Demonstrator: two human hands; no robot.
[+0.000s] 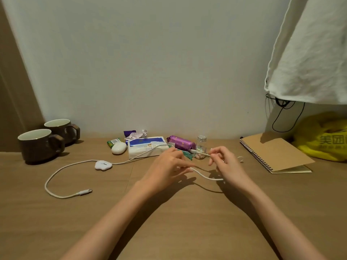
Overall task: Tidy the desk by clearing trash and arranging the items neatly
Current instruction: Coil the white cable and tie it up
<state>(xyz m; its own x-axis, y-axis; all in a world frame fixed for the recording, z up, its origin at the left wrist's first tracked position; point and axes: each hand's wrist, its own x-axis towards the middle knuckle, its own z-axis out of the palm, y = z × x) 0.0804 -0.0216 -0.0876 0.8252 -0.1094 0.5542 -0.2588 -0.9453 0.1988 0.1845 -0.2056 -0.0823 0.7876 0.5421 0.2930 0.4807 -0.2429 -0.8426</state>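
Both hands [165, 166] [228, 164] pinch 1 white cable [62, 168]; 2 mugs [42, 145] [62, 129], 1 notebook [276, 154].

dim warm light | soft shadows beside hands [197, 166] (falling rightward) | wide-angle bending at edges | slightly soft

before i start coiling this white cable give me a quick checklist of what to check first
1. Right hand has the plug end of the white cable pinched: ok.
2. Left hand holds the cable further along: ok.
3. Free plug end lies loose on the desk, nothing on it: ok.
4. Cable run clear: not ok, it passes over the tissue pack.
5. White cloud-shaped clip on the cable free to slide: cannot tell.
6. Small glass jar close behind the hands could be knocked: not ok.
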